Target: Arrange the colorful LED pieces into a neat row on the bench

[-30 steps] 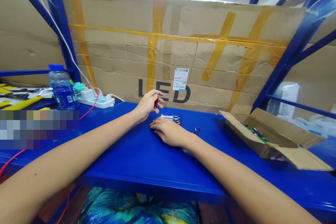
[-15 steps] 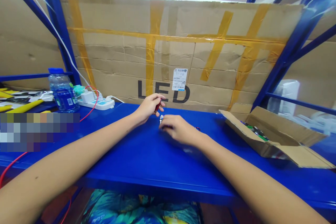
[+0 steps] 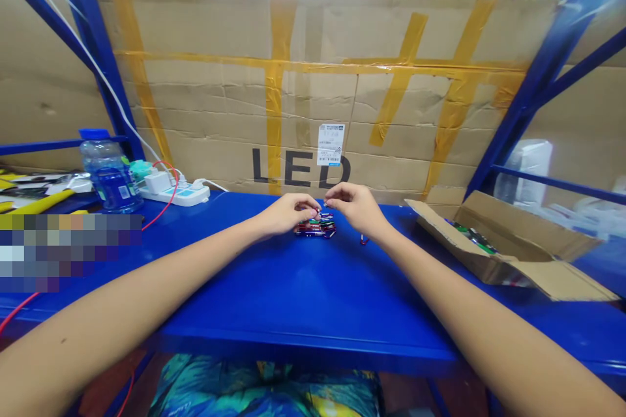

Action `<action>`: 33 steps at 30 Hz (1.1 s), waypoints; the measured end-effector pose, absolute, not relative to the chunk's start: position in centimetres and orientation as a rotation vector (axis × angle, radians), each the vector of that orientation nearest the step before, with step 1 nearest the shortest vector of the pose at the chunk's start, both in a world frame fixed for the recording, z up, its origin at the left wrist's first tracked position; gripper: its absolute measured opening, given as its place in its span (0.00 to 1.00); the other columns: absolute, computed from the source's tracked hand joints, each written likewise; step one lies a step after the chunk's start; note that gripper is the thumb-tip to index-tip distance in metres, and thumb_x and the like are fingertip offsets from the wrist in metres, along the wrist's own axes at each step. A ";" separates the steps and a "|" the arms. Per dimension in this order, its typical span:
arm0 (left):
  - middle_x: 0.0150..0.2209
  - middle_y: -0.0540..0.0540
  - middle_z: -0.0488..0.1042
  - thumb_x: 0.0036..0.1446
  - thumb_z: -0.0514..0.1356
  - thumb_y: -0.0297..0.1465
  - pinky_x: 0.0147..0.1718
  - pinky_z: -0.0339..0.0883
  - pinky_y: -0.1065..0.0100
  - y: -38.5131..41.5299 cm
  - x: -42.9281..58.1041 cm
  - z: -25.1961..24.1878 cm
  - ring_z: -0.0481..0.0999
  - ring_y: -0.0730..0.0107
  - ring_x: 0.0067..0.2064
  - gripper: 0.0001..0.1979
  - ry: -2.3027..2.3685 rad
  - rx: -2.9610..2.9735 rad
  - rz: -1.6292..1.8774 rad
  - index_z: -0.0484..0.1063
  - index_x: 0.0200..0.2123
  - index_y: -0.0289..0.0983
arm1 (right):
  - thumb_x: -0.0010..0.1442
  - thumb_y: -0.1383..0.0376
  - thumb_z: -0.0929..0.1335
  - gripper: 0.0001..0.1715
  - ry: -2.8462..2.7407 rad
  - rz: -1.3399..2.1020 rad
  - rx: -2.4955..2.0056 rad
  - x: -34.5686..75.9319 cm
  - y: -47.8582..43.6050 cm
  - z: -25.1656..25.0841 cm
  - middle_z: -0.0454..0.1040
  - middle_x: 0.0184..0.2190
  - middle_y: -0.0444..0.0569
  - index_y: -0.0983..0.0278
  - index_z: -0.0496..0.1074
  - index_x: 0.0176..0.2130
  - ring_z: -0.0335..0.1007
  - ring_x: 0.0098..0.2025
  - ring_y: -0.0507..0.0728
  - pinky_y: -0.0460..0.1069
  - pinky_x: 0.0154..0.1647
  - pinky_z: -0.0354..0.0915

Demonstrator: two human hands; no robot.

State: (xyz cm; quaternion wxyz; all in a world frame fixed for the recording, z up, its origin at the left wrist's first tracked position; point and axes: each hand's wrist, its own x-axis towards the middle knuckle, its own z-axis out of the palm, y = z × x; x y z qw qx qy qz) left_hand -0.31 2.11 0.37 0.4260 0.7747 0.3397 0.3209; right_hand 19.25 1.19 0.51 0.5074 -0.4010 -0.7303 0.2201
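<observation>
Left hand [image 3: 288, 214] and right hand [image 3: 356, 207] pinching, fingertips meeting over small item, too small to identify; hovering just above pile of coloured cylinders [image 3: 315, 229] on blue counter [image 3: 303, 293], keeping stock within reach. Open cardboard box [image 3: 493, 244] lying at right.

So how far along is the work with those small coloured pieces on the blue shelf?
A small row of coloured pieces already lies on the blue shelf. Left hand and right hand meet just above it, pinching something too small to identify. More pieces remain in the open cardboard box.
</observation>
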 end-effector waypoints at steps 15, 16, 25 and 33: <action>0.30 0.51 0.73 0.59 0.57 0.34 0.23 0.62 0.70 1.5 -0.2 0.0 0.67 0.77 0.21 0.07 0.903 2.105 0.864 0.69 0.35 0.36 | 0.50 0.66 0.70 0.06 -1.837 0.660 -0.894 18.7 0.8 0.0 0.76 0.30 0.47 0.65 0.73 0.33 0.71 0.34 0.55 0.51 0.39 0.66; 0.32 0.50 0.73 0.58 0.58 0.34 0.26 0.63 0.70 1.5 -0.2 0.0 0.69 0.75 0.24 0.07 0.882 2.143 0.904 0.69 0.34 0.36 | 0.50 0.65 0.70 0.07 -1.829 0.679 -0.894 18.7 0.8 0.0 0.75 0.30 0.46 0.65 0.72 0.33 0.70 0.33 0.54 0.51 0.37 0.65; 0.32 0.50 0.73 0.60 0.57 0.34 0.32 0.62 0.68 1.4 -0.5 -0.1 0.71 0.68 0.33 0.06 0.908 2.449 0.999 0.67 0.39 0.38 | 0.56 0.60 0.68 0.10 -1.913 0.769 -0.991 18.6 0.3 0.1 0.70 0.20 0.43 0.64 0.69 0.29 0.66 0.24 0.52 0.48 0.27 0.63; 0.36 0.41 0.76 0.66 0.45 0.31 0.40 0.64 0.62 1.4 -0.2 0.1 0.74 0.61 0.39 0.16 0.985 2.689 0.857 0.72 0.35 0.35 | 0.62 0.62 0.63 0.14 -2.056 0.711 -1.026 19.0 -0.3 0.3 0.71 0.21 0.43 0.63 0.66 0.26 0.68 0.24 0.52 0.48 0.28 0.64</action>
